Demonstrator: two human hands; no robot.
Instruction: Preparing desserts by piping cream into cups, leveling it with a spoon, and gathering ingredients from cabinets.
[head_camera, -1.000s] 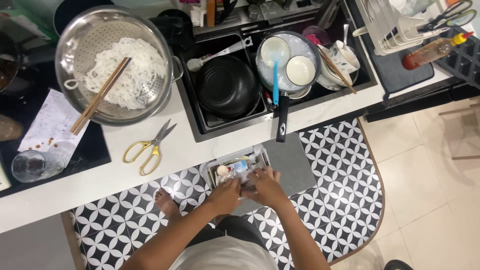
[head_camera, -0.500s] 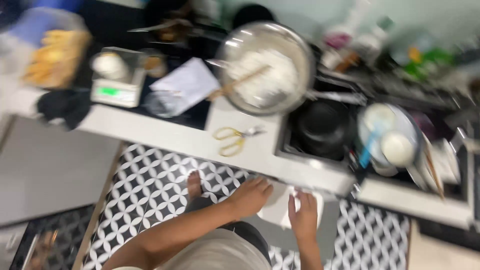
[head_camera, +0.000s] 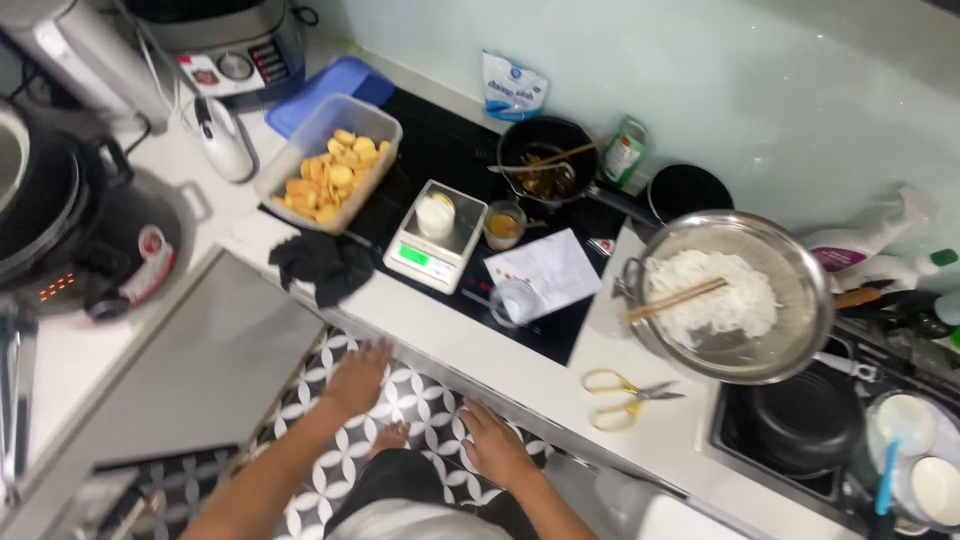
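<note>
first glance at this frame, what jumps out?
The big steel colander of white noodles with chopsticks across it, on the counter right of the black cooktop. Next, the clear tub of yellow-orange food pieces at the counter's far left end, beside a small scale. Both hands, left hand and right hand, are open and empty at the counter's front edge.

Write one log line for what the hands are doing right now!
left hand: open, empty, at counter edge | right hand: open, empty, at counter edge | nearest: black cloth, yellow scissors
</note>
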